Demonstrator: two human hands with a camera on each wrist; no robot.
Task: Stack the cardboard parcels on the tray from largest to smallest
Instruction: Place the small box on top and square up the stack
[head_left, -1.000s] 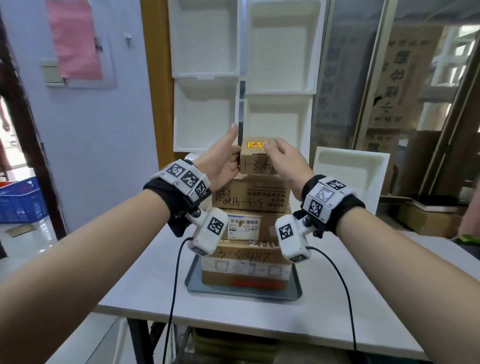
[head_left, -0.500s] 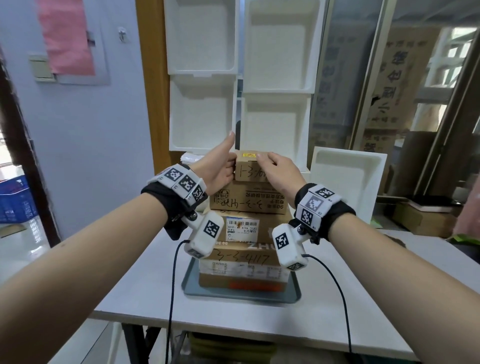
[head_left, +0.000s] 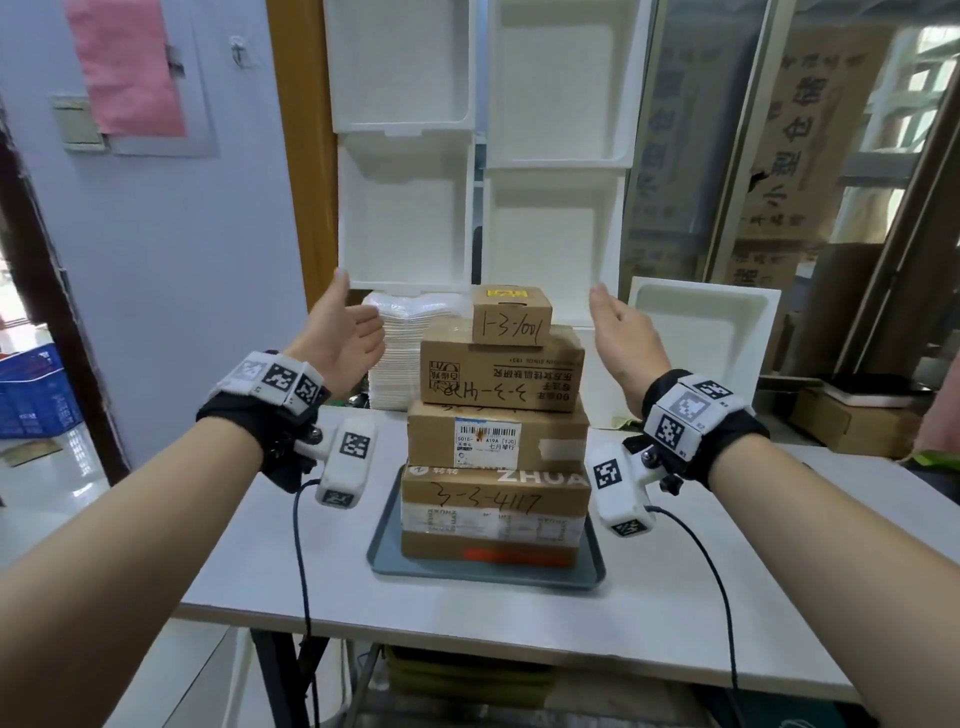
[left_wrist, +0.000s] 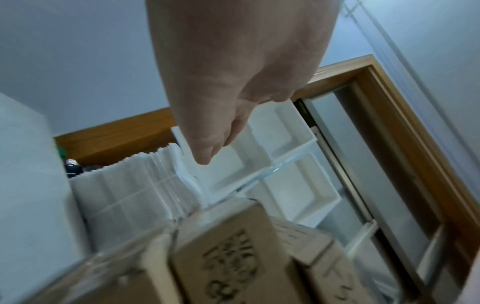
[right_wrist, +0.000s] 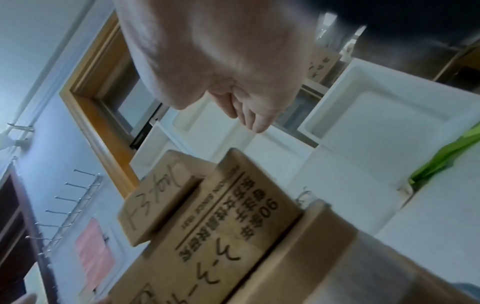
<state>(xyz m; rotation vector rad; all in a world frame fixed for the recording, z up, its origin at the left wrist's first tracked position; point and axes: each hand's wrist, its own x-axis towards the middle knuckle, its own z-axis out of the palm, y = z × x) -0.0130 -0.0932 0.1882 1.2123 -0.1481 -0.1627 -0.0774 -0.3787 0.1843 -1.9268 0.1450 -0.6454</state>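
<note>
Four cardboard parcels are sitting stacked on the grey tray (head_left: 592, 571), which is lying on the white table (head_left: 322, 561). The largest parcel (head_left: 493, 514) is resting at the bottom, the next parcel (head_left: 497, 435) on it, the third parcel (head_left: 501, 371) above that, and the smallest parcel (head_left: 511, 316) on top. The left hand (head_left: 345, 338) is hovering at the stack's 9 o'clock side, fingers relaxed, holding nothing. The right hand (head_left: 626, 338) is hovering at 3 o'clock, likewise spread and empty. White foam boxes (head_left: 405, 228) are standing behind.
</note>
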